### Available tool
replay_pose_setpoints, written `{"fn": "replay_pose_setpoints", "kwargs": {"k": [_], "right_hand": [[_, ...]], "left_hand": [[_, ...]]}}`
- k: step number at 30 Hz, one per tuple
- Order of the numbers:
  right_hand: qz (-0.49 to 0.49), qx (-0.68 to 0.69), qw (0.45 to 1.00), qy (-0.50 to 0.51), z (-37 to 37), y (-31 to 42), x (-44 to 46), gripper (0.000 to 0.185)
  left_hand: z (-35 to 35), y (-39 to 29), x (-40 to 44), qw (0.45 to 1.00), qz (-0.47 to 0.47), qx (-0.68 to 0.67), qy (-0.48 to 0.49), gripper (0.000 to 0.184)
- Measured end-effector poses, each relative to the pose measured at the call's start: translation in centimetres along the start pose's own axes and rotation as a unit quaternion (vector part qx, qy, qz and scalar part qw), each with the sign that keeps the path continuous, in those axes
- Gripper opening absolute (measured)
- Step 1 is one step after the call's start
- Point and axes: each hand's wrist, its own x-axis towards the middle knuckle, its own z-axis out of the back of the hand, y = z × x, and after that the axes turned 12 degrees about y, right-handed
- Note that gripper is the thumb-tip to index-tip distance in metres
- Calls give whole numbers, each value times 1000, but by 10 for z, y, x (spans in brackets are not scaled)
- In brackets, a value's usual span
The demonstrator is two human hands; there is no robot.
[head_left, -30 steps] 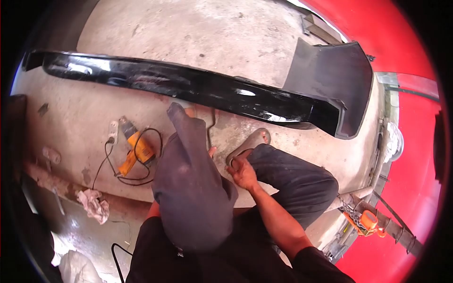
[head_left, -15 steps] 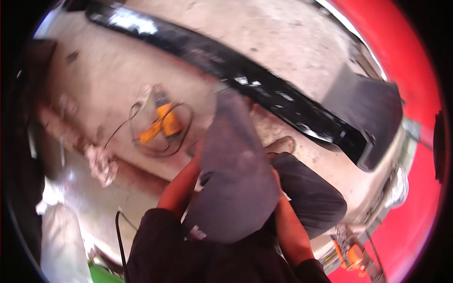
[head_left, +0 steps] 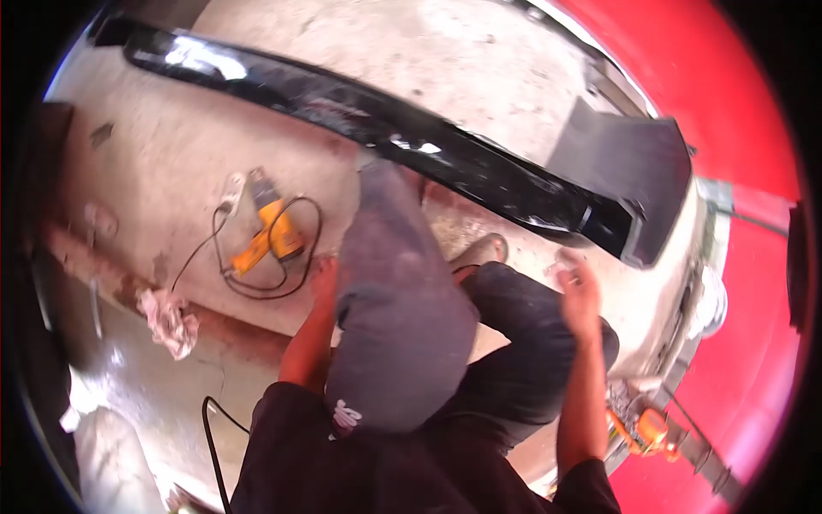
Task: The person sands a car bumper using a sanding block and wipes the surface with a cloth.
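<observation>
My right hand (head_left: pixel 580 295) is raised beyond my bent knee, its fingers curled around something small and pale that is too blurred to name. My left hand (head_left: pixel 325 278) is beside my other leg, close to a black cord; its fingers are blurred and partly hidden. Left of it lies a yellow corded power tool (head_left: pixel 278 230) with a dark nozzle, looking like a heat gun. Across the floor in front of my legs stretches a long glossy black panel (head_left: pixel 342 107), like a vehicle bumper or trim part.
A dark grey curved panel (head_left: pixel 629 154) stands at the black panel's right end. Red bodywork (head_left: pixel 745 111) curves along the right. A crumpled pinkish cloth (head_left: pixel 169 323) lies to the left. An orange tool or hoist-like object (head_left: pixel 652 426) is at lower right.
My right hand has come out from beside my leg and moved right, with something pale now at its fingers. The camera view has shifted, so the floor items appear further left and mostly higher.
</observation>
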Motion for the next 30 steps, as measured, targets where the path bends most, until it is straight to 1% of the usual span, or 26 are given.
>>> {"fn": "replay_pose_setpoints", "kwargs": {"k": [1,3,4,6,8,10,11,13,14,15,16,17,19,20,21,22,23,24,25,26,27,28,29,30], "right_hand": [[39,-12,995,-95,28,-5,0,37],[42,-50,974,-218,78,0,0,37],[55,-53,964,-255,94,-2,0,40],[48,-39,964,-260,114,-5,7,45],[60,-26,964,-256,117,-15,22,49],[70,-36,959,-274,107,-22,42,53],[79,-59,952,-290,100,-30,55,54],[139,-103,926,-335,86,-47,71,55],[137,-86,927,-338,87,-45,70,55],[113,-18,938,-328,93,-38,67,56],[88,50,944,-315,96,-37,64,57],[88,65,942,-318,96,-42,66,57],[72,65,951,-293,98,-50,71,59],[74,50,954,-288,96,-52,70,58],[71,59,952,-291,92,-55,72,58],[83,31,950,-298,88,-57,75,58],[95,1,947,-305,85,-58,76,57],[99,6,952,-289,85,-55,74,58],[95,10,952,-289,82,-56,74,58],[93,11,955,-283,82,-56,75,59],[91,13,956,-279,84,-57,78,59],[85,13,963,-255,85,-57,75,62],[79,16,962,-259,85,-58,73,62],[90,5,962,-259,84,-60,72,62]], "left_hand": [[2,4,-1,1000,8,-16,1,58],[12,14,-7,998,24,-60,-6,59],[22,22,-11,994,35,-98,-15,60],[55,38,-28,976,48,-211,-39,62],[105,43,-58,939,44,-331,-81,65],[168,25,-102,896,-4,-421,-142,67],[200,8,-127,876,-49,-445,-181,68],[256,-38,-182,841,-180,-438,-263,69],[279,-59,-206,816,-253,-422,-305,69],[298,-77,-226,805,-299,-405,-313,62],[314,-95,-244,802,-333,-366,-335,56],[326,-112,-254,795,-369,-326,-354,50],[336,-149,-255,818,-372,-239,-368,41],[329,-178,-252,837,-350,-225,-355,38],[316,-212,-246,852,-339,-245,-315,37],[306,-230,-226,865,-346,-264,-249,37],[289,-260,-214,868,-333,-308,-203,42],[276,-268,-182,874,-327,-338,-126,41],[258,-274,-149,861,-304,-402,-73,38],[238,-271,-113,813,-290,-503,-34,33],[219,-270,-85,779,-257,-573,-13,31],[197,-261,-57,744,-263,-614,1,28],[182,-243,-26,700,-261,-663,54,25],[173,-250,-30,684,-210,-697,36,25]]}}
